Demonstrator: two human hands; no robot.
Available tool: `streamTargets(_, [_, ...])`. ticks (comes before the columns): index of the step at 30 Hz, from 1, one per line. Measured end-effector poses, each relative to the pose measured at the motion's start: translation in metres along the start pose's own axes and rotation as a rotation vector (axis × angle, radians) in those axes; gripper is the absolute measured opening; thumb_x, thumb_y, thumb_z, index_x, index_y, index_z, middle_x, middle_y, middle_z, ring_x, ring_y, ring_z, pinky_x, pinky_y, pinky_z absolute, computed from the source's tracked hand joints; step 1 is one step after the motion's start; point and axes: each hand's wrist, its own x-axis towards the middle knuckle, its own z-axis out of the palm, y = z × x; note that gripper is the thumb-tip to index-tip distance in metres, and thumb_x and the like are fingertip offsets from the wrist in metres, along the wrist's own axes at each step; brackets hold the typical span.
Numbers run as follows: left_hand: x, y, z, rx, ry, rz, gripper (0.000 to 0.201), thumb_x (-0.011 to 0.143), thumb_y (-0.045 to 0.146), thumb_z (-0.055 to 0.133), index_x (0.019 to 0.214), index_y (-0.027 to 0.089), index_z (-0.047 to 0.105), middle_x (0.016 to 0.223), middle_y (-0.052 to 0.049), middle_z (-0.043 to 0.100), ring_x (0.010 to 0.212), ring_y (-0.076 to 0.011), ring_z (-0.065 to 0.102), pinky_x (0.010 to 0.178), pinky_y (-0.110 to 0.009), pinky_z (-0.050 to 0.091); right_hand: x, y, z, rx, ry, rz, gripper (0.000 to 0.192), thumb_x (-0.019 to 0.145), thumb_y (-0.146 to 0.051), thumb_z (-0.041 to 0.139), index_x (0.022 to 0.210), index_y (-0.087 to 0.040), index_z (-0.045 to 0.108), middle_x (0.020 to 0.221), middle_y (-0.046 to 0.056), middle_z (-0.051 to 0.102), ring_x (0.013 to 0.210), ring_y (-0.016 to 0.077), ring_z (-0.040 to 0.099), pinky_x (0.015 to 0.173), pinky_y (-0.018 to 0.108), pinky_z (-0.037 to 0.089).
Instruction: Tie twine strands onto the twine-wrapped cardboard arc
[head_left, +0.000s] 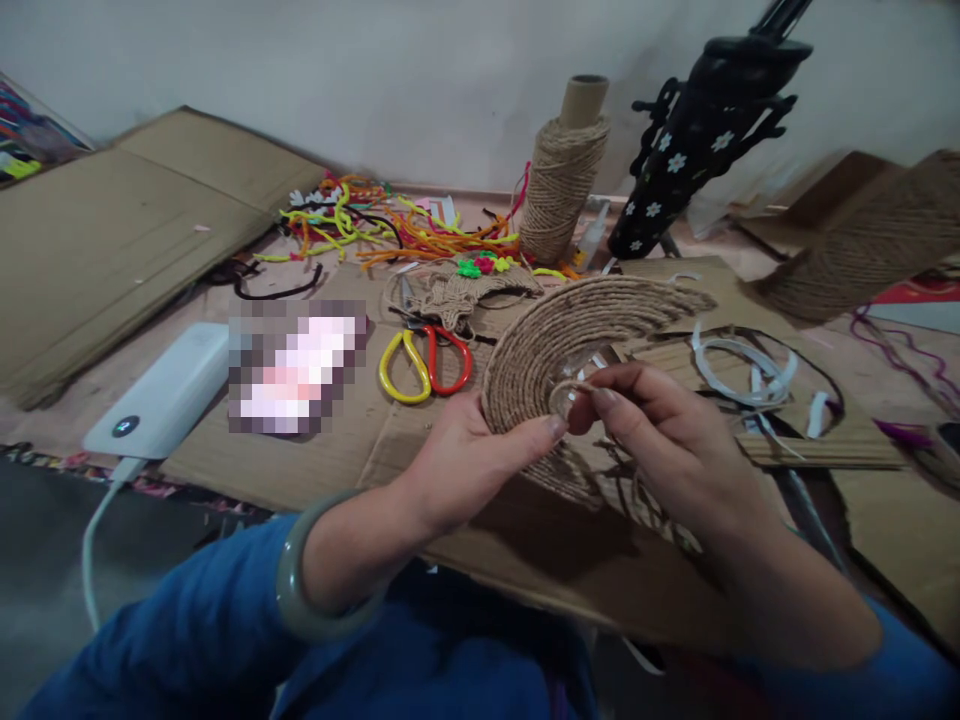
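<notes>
**Jute-Wound Arc Held at Centre, Twine Pinched at Inner Edge**

A white power bank point(161, 392) lies far left on the cardboard sheet point(315, 460), cable trailing off — no legible marking. Yellow-and-red scissors point(425, 362) rest just beside the work, within reach. The left hand point(457, 462) is closed around the jute-wound arc point(559, 335), thumb pressed on its inner edge, apparently to steady it. The right hand point(671, 440) pinches the twine end point(574, 388) between thumb and fingertips — likely keeping it taut. A twine spool point(561, 180) stands behind. No readable writing.

Plain off-white wall point(420, 70) at far side. Cardboard sheets point(112, 230) cover floor, far left to near right. Lighting dim, even.
</notes>
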Motion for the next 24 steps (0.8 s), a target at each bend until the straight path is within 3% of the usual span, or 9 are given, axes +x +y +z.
streamTargets(6, [-0.001, -0.003, -0.001, 0.029, -0.036, 0.019, 0.019, 0.082, 0.024, 0.064, 0.097, 0.019, 0.074, 0.094, -0.004, 0.074, 0.087, -0.0164, 0.066, 0.086, -0.03, 0.05, -0.003, -0.005, 0.004, 0.026, 0.048, -0.049, 0.012, 0.085, -0.025, 0.057, 0.074, -0.021, 0.06, 0.058, -0.002, 0.062, 0.052, 0.0105, 0.059, 0.049, 0.021, 0.048])
streamTargets(18, [-0.002, 0.002, 0.003, 0.09, -0.015, 0.013, 0.016, 0.077, 0.025, 0.069, 0.091, 0.019, 0.075, 0.085, -0.002, 0.073, 0.081, -0.0154, 0.063, 0.079, -0.027, 0.049, -0.004, -0.009, 0.009, 0.072, 0.128, 0.069, 0.021, 0.081, -0.034, 0.061, 0.066, -0.021, 0.057, 0.049, -0.002, 0.058, 0.044, 0.0118, 0.053, 0.041, 0.024, 0.042])
streamTargets(24, [-0.002, 0.001, 0.003, 0.107, -0.039, -0.012, 0.017, 0.077, 0.026, 0.068, 0.091, 0.018, 0.074, 0.087, -0.003, 0.072, 0.083, -0.0165, 0.063, 0.081, -0.029, 0.049, 0.0, -0.01, 0.011, 0.214, 0.138, 0.129, 0.018, 0.074, -0.034, 0.067, 0.07, -0.02, 0.057, 0.051, -0.003, 0.058, 0.043, 0.0108, 0.053, 0.04, 0.023, 0.045])
